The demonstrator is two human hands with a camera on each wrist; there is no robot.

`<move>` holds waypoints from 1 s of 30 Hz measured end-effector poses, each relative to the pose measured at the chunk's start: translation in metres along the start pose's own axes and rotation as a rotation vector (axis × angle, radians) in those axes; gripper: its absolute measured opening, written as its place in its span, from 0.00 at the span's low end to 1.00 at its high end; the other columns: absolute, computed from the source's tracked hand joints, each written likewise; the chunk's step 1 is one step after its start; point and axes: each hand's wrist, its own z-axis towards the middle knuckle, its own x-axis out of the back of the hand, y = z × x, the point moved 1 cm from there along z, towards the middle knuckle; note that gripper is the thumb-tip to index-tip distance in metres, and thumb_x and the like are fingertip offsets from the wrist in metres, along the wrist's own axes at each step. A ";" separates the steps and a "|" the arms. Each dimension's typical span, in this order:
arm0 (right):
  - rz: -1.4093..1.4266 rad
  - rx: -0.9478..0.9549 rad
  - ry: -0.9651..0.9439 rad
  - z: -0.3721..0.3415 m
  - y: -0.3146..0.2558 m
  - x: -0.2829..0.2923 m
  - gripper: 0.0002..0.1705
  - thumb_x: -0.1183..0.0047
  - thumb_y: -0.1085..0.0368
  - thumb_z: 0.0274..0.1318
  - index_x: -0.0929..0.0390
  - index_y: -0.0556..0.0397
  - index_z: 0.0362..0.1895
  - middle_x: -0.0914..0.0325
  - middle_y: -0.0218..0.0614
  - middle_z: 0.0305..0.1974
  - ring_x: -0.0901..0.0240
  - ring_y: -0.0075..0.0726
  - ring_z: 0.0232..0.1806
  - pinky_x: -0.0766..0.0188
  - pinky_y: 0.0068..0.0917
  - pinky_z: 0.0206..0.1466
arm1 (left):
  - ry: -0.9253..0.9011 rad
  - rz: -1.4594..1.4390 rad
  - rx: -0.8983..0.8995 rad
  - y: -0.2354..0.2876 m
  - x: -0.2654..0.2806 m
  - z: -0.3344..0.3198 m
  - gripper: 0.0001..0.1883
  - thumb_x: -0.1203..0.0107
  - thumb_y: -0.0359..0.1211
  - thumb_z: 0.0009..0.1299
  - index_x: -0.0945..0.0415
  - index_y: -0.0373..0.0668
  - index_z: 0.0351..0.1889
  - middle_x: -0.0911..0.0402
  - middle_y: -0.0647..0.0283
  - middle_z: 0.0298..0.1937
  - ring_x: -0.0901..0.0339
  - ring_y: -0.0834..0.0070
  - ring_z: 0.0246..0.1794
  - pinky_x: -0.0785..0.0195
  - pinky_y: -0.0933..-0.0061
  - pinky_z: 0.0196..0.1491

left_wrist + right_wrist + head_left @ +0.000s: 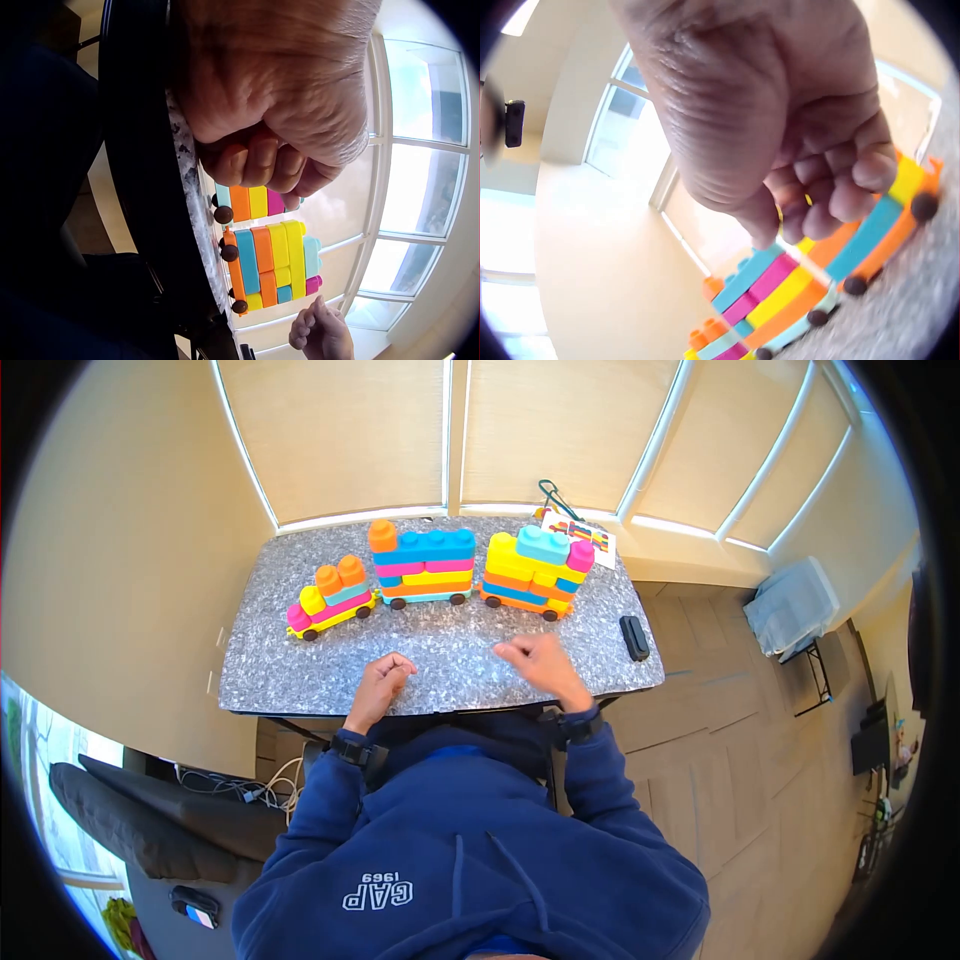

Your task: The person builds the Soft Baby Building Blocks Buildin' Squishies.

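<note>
A train of toy building blocks stands on the speckled grey table (450, 660) in three wheeled parts. The small front car (335, 607) is at the left, with orange blocks on top. In the middle is a longer wagon (425, 570) topped with blue and one orange block. The right wagon (535, 582) carries mostly yellow blocks, plus light blue and pink ones. Near the table's front edge is my left hand (380, 685), fingers loosely curled, holding nothing. My right hand (542, 663) is in front of the right wagon, also holding nothing, its thumb pointing left and fingers loosely bent.
A black case-like object (634, 638) lies at the table's right edge. Behind the right wagon rests a printed sheet (590, 540) with a picture of blocks, and a dark green strap (558, 498) beside it. A dark cushioned seat (150, 820) is at lower left.
</note>
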 end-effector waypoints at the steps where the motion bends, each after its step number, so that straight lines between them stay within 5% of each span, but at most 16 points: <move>1: -0.073 -0.023 0.047 -0.002 -0.003 0.022 0.28 0.33 0.50 0.71 0.21 0.62 0.27 0.29 0.53 0.22 0.34 0.51 0.22 0.34 0.47 0.31 | 0.016 0.004 0.007 0.001 0.000 0.000 0.09 0.43 0.34 0.85 0.16 0.41 0.44 0.37 0.83 0.25 0.45 0.92 0.24 0.55 0.80 0.28; 4: -0.309 -0.144 0.180 -0.010 0.015 0.079 0.23 0.32 0.51 0.68 0.13 0.60 0.30 0.19 0.57 0.26 0.19 0.69 0.30 0.25 0.53 0.36 | 0.006 -0.022 0.009 0.002 -0.001 0.000 0.10 0.43 0.35 0.86 0.16 0.41 0.44 0.37 0.83 0.25 0.46 0.92 0.24 0.55 0.80 0.27; 6: -0.650 -0.230 0.338 -0.011 0.077 0.107 0.21 0.30 0.53 0.66 0.13 0.60 0.32 0.15 0.58 0.31 0.16 0.70 0.37 0.21 0.57 0.43 | 0.005 -0.022 0.001 0.004 -0.002 0.000 0.10 0.42 0.36 0.86 0.16 0.41 0.44 0.37 0.83 0.25 0.46 0.93 0.24 0.55 0.80 0.27; 9: -0.724 -0.343 0.503 -0.014 0.120 0.139 0.16 0.30 0.57 0.63 0.14 0.60 0.41 0.12 0.59 0.41 0.15 0.71 0.45 0.20 0.59 0.47 | 0.001 -0.027 -0.010 0.001 0.000 0.000 0.10 0.42 0.36 0.86 0.16 0.41 0.44 0.37 0.83 0.25 0.45 0.93 0.24 0.55 0.81 0.27; 12: -0.864 -0.485 0.451 -0.017 0.169 0.148 0.22 0.27 0.57 0.59 0.17 0.59 0.50 0.12 0.62 0.50 0.15 0.72 0.52 0.18 0.59 0.55 | 0.003 -0.025 -0.024 0.001 0.000 0.000 0.10 0.42 0.36 0.86 0.16 0.41 0.44 0.37 0.83 0.25 0.45 0.93 0.24 0.55 0.81 0.27; 15: -0.769 -0.577 0.352 -0.021 0.179 0.147 0.26 0.26 0.57 0.56 0.19 0.59 0.53 0.13 0.63 0.50 0.15 0.73 0.55 0.17 0.60 0.60 | 0.003 -0.032 -0.023 0.002 0.000 0.000 0.10 0.42 0.36 0.85 0.16 0.41 0.43 0.36 0.82 0.25 0.45 0.93 0.24 0.55 0.81 0.27; 23: -0.843 -0.513 0.344 -0.026 0.187 0.142 0.19 0.32 0.65 0.55 0.18 0.61 0.49 0.12 0.63 0.47 0.13 0.73 0.51 0.16 0.61 0.54 | -0.034 -0.093 -0.022 0.002 0.001 0.000 0.09 0.41 0.34 0.85 0.16 0.40 0.44 0.35 0.81 0.25 0.44 0.92 0.24 0.53 0.81 0.27; 30: -0.775 -0.557 0.445 -0.031 0.156 0.145 0.26 0.32 0.62 0.53 0.22 0.59 0.56 0.13 0.65 0.48 0.15 0.76 0.52 0.17 0.63 0.56 | 0.054 0.049 -0.145 0.042 0.021 -0.007 0.10 0.41 0.34 0.84 0.16 0.38 0.42 0.33 0.79 0.25 0.41 0.90 0.25 0.49 0.79 0.29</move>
